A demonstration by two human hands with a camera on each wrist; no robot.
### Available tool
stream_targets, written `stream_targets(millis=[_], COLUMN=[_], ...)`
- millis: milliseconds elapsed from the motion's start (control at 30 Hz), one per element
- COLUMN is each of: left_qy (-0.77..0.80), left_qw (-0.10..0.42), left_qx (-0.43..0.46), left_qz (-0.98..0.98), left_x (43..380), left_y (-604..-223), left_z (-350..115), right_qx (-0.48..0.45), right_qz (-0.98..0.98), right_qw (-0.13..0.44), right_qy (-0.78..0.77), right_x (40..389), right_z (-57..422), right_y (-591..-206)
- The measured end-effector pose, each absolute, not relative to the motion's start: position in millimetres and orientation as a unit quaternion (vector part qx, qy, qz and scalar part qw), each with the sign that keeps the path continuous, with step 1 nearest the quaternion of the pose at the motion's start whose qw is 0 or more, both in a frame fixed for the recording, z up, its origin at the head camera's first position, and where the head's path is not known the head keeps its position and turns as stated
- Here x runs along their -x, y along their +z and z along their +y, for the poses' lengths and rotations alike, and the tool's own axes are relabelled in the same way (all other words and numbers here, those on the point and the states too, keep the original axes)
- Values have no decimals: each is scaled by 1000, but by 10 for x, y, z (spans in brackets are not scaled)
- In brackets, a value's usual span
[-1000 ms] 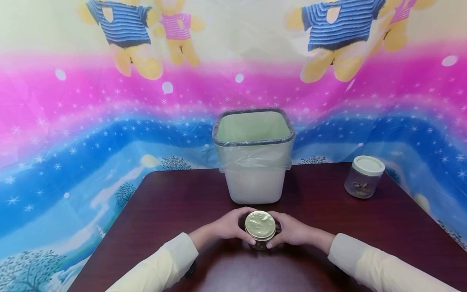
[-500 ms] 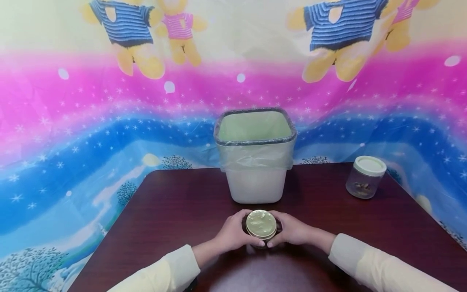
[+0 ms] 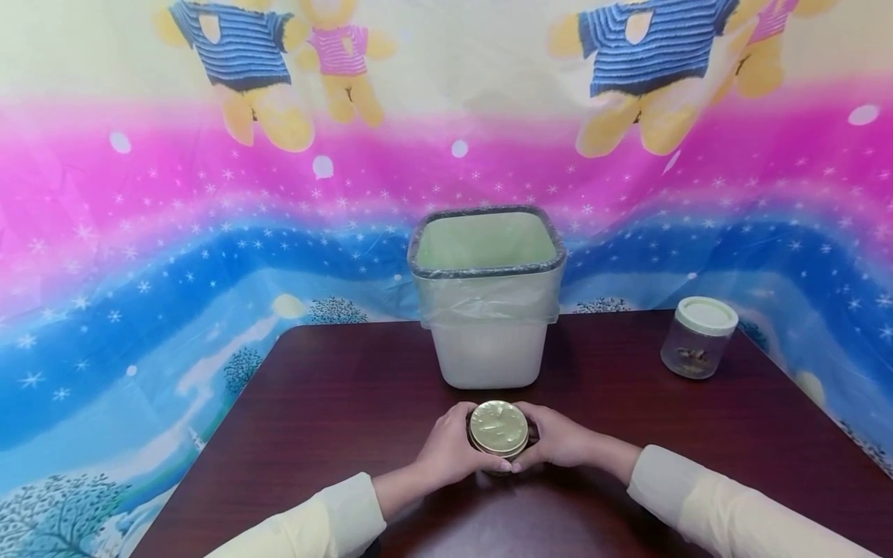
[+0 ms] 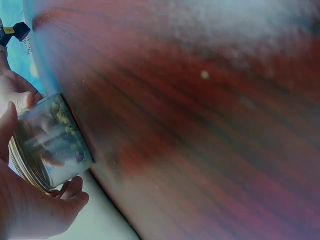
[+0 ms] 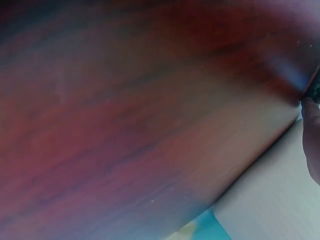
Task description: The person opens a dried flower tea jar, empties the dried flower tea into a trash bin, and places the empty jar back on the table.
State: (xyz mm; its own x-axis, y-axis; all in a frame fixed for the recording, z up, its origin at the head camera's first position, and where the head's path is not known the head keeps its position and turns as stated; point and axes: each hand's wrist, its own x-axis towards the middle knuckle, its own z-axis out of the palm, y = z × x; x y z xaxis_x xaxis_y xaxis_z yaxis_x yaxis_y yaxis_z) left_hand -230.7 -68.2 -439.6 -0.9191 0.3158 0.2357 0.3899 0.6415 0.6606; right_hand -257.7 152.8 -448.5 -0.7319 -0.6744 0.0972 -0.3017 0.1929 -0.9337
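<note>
Snowflake-print backdrop [image 3: 446, 174] runs behind a dark reddish-brown table [image 3: 335, 403], with a bag-lined bin [image 3: 491, 333] toward the back and a white-lidded jar [image 3: 698, 345] off near the right edge. On my remote feed, left hand [image 3: 446, 446] and right hand [image 3: 560, 439] are both clamped round a clear gold-topped jar [image 3: 498, 426], thumb tips close together at its near side, jar upright in front of the bin. I can make out yellowish bits inside it from the left wrist view.

Dark-red wooden tabletop [image 3: 335, 387]: pale tapered bin [image 3: 488, 353] near far edge, clear white-lidded jar [image 3: 698, 341] by far-right corner, clear gold-topped jar [image 3: 499, 427] farther in.
</note>
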Motion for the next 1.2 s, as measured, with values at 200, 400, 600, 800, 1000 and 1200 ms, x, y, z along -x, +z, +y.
stream_targets(millis=[200,400,600,800,1000,1200], left_qy=[-384,-406,-456,-510,-523,-545], left_qw=[31,-18,-135,-230,-251,-258], left_qx=[209,248,323,353,386,415], left_qz=[-899,-879,-819,-750,-718,-682], left_x=[2326,2447,2716,2915,2963,2977], left_y=[-4396,-4376,-4337,-4344,-4377,-4422], left_z=[-721,-842,-991,-1035,-1016,-975], right_qx=[329,323,309,309,311,319], right_qz=[765,777,783,779,768,781], right_qw=[162,154,160,164,174,158], right_qy=[-529,-518,-515,-520,-533,-512], right_x=[2592,2591,2578,2571,2583,2603], right_z=[1529,1517,1519,1520,1518,1528], right_y=[-4482,-4471,-4451,-4451,-4471,-4491])
